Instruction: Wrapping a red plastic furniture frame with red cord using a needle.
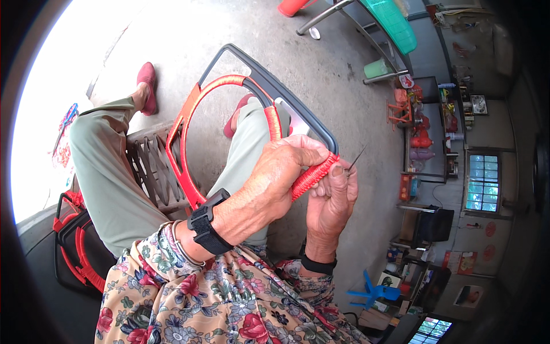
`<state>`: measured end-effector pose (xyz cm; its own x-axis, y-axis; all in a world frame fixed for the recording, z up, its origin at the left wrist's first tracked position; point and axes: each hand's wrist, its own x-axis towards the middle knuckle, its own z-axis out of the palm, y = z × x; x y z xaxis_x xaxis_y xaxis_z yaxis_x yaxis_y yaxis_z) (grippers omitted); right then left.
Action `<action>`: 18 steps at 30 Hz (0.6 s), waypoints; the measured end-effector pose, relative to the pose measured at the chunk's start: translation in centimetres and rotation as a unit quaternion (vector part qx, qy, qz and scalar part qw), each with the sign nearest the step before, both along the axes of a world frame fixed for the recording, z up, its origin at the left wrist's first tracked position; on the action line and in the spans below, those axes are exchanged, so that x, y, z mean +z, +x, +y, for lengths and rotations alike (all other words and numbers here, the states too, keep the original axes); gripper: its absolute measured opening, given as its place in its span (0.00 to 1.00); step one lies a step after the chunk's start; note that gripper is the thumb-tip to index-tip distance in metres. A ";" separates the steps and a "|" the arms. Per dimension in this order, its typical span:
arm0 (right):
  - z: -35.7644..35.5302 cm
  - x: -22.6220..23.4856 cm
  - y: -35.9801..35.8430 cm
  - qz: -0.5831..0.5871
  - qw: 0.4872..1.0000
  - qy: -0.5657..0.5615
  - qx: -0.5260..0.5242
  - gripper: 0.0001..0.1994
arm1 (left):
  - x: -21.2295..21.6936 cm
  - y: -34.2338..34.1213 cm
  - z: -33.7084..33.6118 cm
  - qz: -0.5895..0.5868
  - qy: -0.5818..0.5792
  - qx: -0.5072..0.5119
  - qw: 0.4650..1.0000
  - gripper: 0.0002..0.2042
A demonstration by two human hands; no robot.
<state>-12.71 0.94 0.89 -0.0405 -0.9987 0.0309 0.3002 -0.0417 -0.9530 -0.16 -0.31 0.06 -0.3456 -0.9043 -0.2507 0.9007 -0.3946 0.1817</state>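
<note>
A black frame with rounded corners [269, 71] is held over my lap, with a ring inside it partly wrapped in red cord [274, 121]. Flat red bands [184, 114] run along its left side. My left hand [281, 175] is closed around the frame's lower right part, thumb against a tightly wound red cord section [312, 179]. On the far side of that section, my right hand [332, 200] pinches a thin dark needle [357, 157], its point up and to the right. The right fingertips touch the winding; any loose cord end between them is hidden.
Under my legs is a slatted seat [150, 166]. Another black frame with red wrapping [80, 252] lies at the lower left. A blue stool [375, 290], a green cup [376, 69] and shelves with red and purple containers [422, 153] stand to the right.
</note>
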 end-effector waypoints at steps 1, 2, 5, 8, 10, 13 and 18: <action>0.0 0.1 0.1 0.000 1.000 0.000 0.000 0.09 | 0.1 -0.1 0.0 -0.003 -0.003 -0.002 1.000 0.01; 0.1 0.1 0.1 0.000 1.000 -0.001 0.001 0.09 | 0.2 -0.2 0.0 -0.006 -0.005 -0.005 1.000 0.02; 0.0 0.1 -0.4 -0.057 0.998 0.026 0.006 0.08 | -0.7 -0.3 -0.4 -0.013 -0.019 -0.006 1.000 0.02; -0.1 0.1 -1.0 -0.098 0.995 -0.003 0.026 0.07 | -0.5 -0.2 -0.5 0.009 -0.025 0.015 1.000 0.04; -0.5 0.7 -1.4 -0.057 0.998 -0.021 0.028 0.08 | -0.5 -0.2 -0.5 -0.019 -0.034 -0.002 0.999 0.05; -1.6 1.4 -2.0 0.038 0.997 -0.023 0.061 0.10 | -0.3 0.0 -0.4 -0.053 -0.052 -0.023 0.997 0.06; -3.4 1.7 -2.8 0.117 0.980 0.007 0.159 0.13 | -0.2 0.1 -0.2 -0.074 -0.069 -0.033 0.994 0.10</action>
<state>-15.46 -2.50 2.59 0.2797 -0.9600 -0.0112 0.0697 0.0319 -0.9971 -0.02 -0.51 -0.15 -0.3749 -0.9098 -0.1783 0.8328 -0.4150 0.3665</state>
